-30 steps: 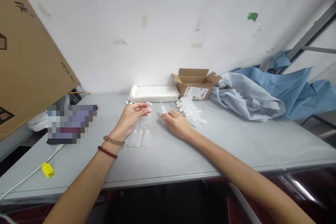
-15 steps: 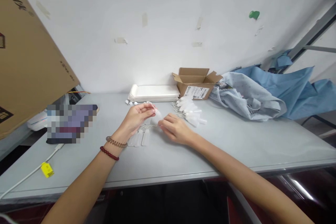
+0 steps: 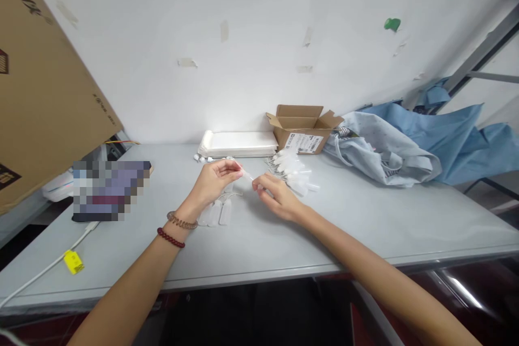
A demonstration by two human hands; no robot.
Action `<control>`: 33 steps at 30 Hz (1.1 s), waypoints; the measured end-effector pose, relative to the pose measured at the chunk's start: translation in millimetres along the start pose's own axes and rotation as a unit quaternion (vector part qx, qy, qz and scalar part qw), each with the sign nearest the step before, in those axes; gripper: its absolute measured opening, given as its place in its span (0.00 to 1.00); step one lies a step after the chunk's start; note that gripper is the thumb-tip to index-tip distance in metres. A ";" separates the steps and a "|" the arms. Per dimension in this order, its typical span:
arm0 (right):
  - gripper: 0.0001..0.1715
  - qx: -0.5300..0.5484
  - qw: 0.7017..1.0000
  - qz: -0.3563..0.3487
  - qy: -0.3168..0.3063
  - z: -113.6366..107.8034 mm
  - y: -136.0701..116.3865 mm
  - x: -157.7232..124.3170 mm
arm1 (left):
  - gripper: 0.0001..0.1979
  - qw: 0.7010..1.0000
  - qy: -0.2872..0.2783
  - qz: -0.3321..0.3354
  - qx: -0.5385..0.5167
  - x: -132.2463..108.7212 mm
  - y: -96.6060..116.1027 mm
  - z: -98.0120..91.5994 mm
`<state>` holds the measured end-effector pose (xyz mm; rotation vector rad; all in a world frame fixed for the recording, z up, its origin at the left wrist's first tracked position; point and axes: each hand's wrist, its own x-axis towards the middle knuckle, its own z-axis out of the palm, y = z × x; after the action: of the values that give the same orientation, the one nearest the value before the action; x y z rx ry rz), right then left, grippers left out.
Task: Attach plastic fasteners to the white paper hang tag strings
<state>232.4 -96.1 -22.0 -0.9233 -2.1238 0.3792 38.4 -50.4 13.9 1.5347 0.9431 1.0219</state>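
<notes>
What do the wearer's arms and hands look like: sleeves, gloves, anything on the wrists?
Both forearms are bare with no sleeves in view, and there are no gloves on the left hand or right hand. The left wrist carries a coiled brown bracelet and, behind it, a dark red beaded bracelet. The right wrist is bare. No rings show.

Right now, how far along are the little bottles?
Looks done: three bottles lie in a row beside the left hand. In hand: both hands pinch one bottle between them, the right hand at its far end. Left: the pile of bottles near the cardboard box, seemingly untouched.
</notes>
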 end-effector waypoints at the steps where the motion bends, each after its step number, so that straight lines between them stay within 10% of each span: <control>1: 0.10 0.015 1.000 0.012 0.002 -1.6 -0.7 0.5 | 0.12 1.000 -0.005 0.000 0.005 0.0 0.0 -0.1; 11: 0.07 0.206 0.972 0.117 0.001 -10.8 -7.2 1.8 | 0.12 0.996 -0.076 -0.039 0.015 -0.7 2.7 -3.8; 22: 0.03 0.517 0.811 0.271 0.038 -7.1 1.7 5.8 | 0.13 0.997 -0.068 -0.034 -0.015 -0.4 -5.3 -3.2; 33: 0.04 0.530 0.800 0.278 0.045 -9.1 -2.2 7.7 | 0.16 0.985 -0.121 -0.117 -0.031 -2.0 -3.6 0.2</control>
<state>234.9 -92.4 -10.7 -0.7840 -1.1388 1.5786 37.6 -51.7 10.1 1.4207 0.8872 0.6744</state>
